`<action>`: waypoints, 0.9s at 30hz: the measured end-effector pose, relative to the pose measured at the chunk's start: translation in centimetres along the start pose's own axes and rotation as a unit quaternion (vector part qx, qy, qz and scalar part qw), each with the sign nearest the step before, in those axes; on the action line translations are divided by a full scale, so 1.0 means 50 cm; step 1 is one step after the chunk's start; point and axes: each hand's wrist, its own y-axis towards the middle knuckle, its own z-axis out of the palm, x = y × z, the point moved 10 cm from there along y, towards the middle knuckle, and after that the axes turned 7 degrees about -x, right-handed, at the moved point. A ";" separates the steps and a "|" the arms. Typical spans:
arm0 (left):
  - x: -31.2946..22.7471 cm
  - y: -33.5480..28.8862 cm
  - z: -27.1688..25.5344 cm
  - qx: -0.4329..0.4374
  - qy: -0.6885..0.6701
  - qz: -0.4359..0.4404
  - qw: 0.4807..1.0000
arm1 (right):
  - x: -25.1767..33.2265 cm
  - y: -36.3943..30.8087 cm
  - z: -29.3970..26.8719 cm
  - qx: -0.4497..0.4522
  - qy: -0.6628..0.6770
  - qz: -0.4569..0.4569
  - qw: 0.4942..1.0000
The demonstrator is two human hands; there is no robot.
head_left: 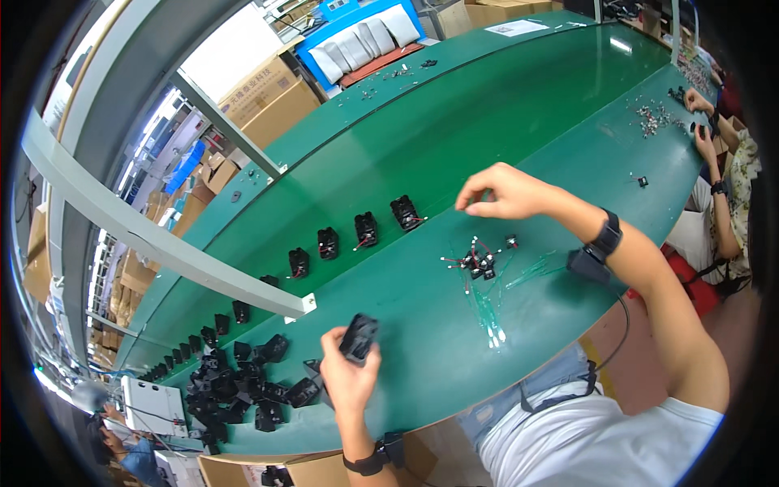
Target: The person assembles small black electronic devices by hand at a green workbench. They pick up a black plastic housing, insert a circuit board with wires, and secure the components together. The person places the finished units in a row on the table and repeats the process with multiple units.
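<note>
Four wired black plastic housings [366,230] sitting on the glossy green belt [487,130], left hand [347,377] gripping one black rectangular plastic shell [359,338] over the matte green table [422,349], right hand [513,193] hovering narrowly curled, can't tell if holding anything.

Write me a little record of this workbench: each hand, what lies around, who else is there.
Left hand: holding a black plastic housing
Right hand: raised, fingers curled; nothing held is visible
Nearest the right hand: small black parts with red and white wires, on the green workbench
Left side: heap of black housings
Green conveyor belt: a row of black housings, some with wires
Far right: a co-worker's hand near small scattered pieces
</note>
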 end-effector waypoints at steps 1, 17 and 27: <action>-0.018 0.001 0.040 0.021 -0.095 0.006 0.995 | -0.008 -0.032 -0.009 0.004 0.007 0.040 0.999; -0.134 0.000 0.331 0.263 -0.518 -0.049 0.813 | -0.091 -0.165 0.011 -0.076 -0.003 0.097 0.992; -0.160 -0.031 0.310 0.407 -0.587 -0.042 0.699 | 0.221 -0.137 0.041 -0.067 0.107 -0.189 0.974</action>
